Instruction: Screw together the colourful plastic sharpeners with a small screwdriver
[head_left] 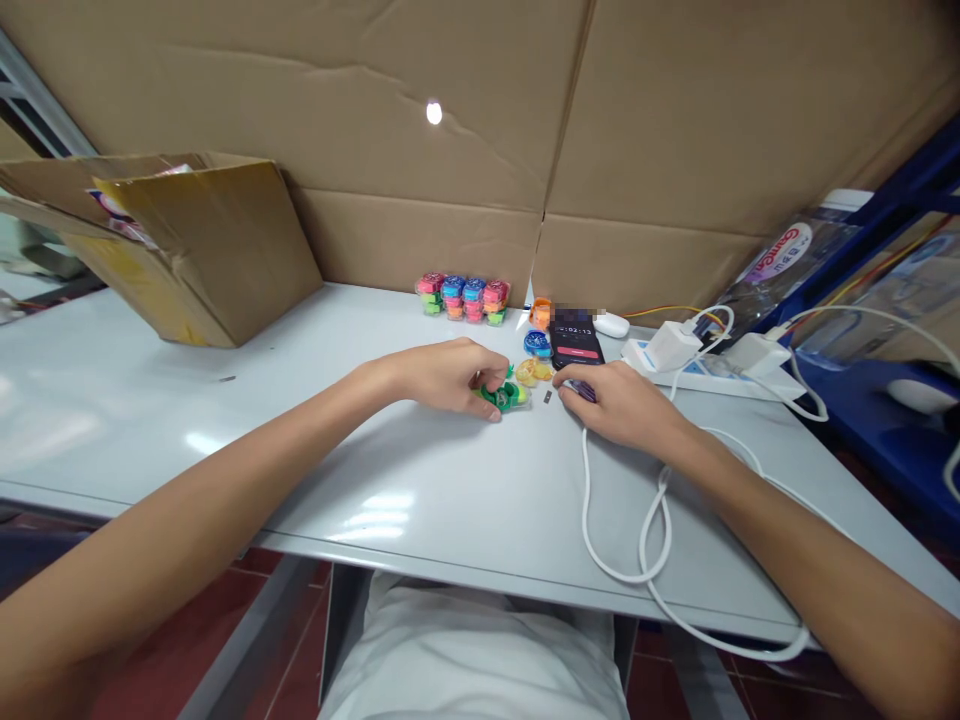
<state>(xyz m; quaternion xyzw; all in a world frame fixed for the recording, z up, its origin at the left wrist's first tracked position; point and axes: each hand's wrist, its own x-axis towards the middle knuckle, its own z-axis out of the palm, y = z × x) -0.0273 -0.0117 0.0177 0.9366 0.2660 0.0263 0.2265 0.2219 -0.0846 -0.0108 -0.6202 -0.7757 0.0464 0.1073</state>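
Note:
Fingers of my left hand are closed on a small green case lying low over the table. My right hand is curled around a dark, slim object, mostly hidden, just below the phone. Between the hands are a yellow piece and a small dark metal-like plate. A blue round piece and an orange one lie behind, left of the phone.
Stacked colorful small cases stand near the cardboard wall. An open cardboard box is at the left. At the right are a power strip, looping white cable and a large plastic bottle.

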